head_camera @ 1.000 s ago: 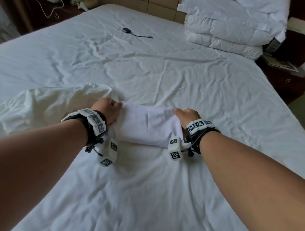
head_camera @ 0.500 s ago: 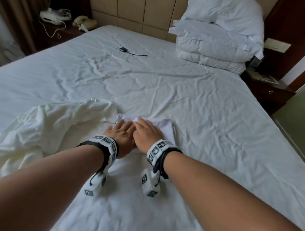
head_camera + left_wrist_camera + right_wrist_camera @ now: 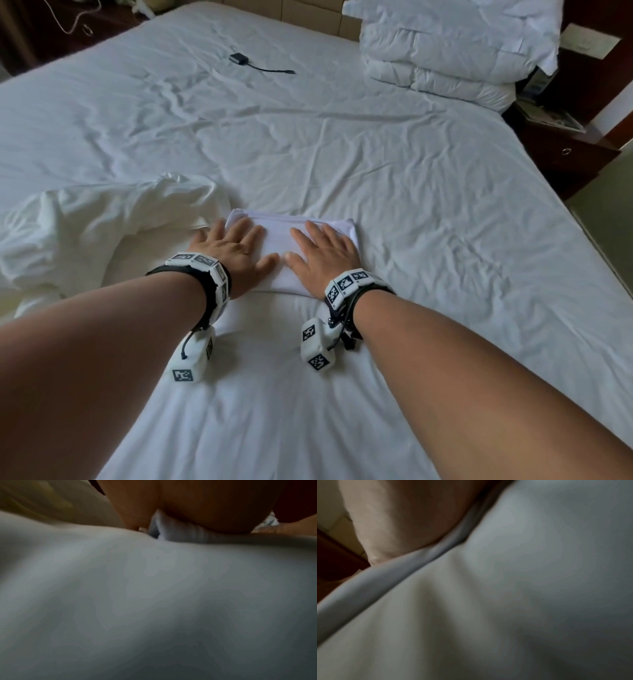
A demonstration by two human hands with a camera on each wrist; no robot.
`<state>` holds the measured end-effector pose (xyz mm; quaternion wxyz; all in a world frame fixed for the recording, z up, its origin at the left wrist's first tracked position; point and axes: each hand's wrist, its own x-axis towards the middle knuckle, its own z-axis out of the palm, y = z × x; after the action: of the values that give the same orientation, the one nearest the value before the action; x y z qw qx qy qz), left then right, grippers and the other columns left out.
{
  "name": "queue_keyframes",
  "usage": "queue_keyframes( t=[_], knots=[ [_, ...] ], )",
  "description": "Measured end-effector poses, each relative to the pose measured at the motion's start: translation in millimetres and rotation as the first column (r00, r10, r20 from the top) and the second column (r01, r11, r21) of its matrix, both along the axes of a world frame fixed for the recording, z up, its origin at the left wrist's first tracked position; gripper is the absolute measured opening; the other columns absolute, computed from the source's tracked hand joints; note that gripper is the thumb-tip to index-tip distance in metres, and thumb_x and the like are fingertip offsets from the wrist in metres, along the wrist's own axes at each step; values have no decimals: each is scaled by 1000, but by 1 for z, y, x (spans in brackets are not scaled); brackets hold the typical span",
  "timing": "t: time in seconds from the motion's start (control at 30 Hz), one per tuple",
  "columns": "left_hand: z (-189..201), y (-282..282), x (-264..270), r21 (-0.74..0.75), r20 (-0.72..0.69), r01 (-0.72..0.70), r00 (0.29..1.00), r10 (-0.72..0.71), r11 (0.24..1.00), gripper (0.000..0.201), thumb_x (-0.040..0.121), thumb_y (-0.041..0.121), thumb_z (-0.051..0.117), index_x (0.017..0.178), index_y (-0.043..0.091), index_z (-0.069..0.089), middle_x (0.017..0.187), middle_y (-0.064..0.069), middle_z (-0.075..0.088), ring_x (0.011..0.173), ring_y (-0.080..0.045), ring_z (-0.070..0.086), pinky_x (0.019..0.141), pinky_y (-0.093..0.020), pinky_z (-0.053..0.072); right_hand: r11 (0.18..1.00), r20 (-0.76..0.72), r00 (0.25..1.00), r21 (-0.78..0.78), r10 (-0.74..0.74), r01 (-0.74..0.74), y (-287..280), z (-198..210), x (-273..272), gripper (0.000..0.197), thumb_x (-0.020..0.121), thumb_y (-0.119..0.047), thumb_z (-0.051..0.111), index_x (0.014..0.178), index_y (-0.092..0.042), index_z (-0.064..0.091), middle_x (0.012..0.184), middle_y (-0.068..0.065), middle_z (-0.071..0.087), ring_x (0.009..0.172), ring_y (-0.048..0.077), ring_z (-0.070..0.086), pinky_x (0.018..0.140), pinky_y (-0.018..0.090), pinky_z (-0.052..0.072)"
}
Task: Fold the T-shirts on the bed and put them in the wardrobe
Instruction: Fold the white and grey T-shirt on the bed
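A folded white T-shirt lies as a small rectangle on the bed sheet in the head view. My left hand presses flat on its left half, fingers spread. On its right half my right hand lies flat too. A crumpled cream-white garment sits to the left of the folded one. Both wrist views are blurred: the left wrist view has the palm on the T-shirt's edge, the right wrist view the palm over the T-shirt's fold.
Stacked white pillows fill the far right corner of the bed. A small black device with a cable lies on the sheet further back. A dark wooden nightstand stands beyond the bed's right edge.
One second ago both hands gripped the shirt's ends. They then came together at its near left side, and now lie spread apart, flat on the folded shirt.
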<state>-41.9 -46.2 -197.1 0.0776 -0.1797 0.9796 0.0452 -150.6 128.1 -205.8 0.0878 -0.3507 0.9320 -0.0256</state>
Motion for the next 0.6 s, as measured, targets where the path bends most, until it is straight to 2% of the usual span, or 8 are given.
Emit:
queue_keyframes(
  t=[0.13,0.27,0.37,0.47,0.53,0.6],
  knots=[
    [-2,0,-1,6,-55,0,999,0,1000,84,79,86,0,148,41,20,164,11,8,149,-27,15,116,-51,23,994,23,994,-9,-108,108,19,2,-8,71,94,-74,19,158,-45,12,169,-16,-2,156,14,-6,125,46,2],
    [-2,-1,2,16,-87,6,996,-4,1000,77,83,84,5,144,41,24,162,10,11,147,-28,19,114,-52,26,988,77,985,-3,-157,157,37,4,-15,70,97,-72,20,160,-43,8,169,-14,-6,156,12,-9,126,42,3],
    [-2,1,2,41,-95,-17,995,21,999,70,87,80,9,145,42,23,163,8,8,148,-28,18,116,-51,24,979,96,975,-28,-199,202,41,2,-16,70,98,-71,20,160,-42,8,170,-11,-8,156,16,-3,126,41,4],
    [-2,0,1,85,-66,-77,994,82,993,67,91,75,13,149,42,19,166,5,1,151,-29,14,121,-50,19,963,90,964,-74,-251,258,39,2,-13,74,95,-73,26,160,-40,11,170,-5,-7,156,21,5,125,42,11],
    [0,1,1,92,-69,-98,992,105,991,64,92,73,16,148,41,23,165,1,5,148,-33,21,119,-48,23,951,76,957,-108,-281,288,38,1,-11,77,93,-74,31,159,-39,13,170,1,-2,155,26,10,125,44,15],
    [4,5,1,44,-78,-107,991,110,993,60,94,69,18,143,38,31,161,-7,17,138,-38,32,114,-45,31,947,54,953,-110,-299,303,38,2,-8,78,92,-74,34,158,-39,15,169,4,5,153,30,15,123,46,18]
  ],
)
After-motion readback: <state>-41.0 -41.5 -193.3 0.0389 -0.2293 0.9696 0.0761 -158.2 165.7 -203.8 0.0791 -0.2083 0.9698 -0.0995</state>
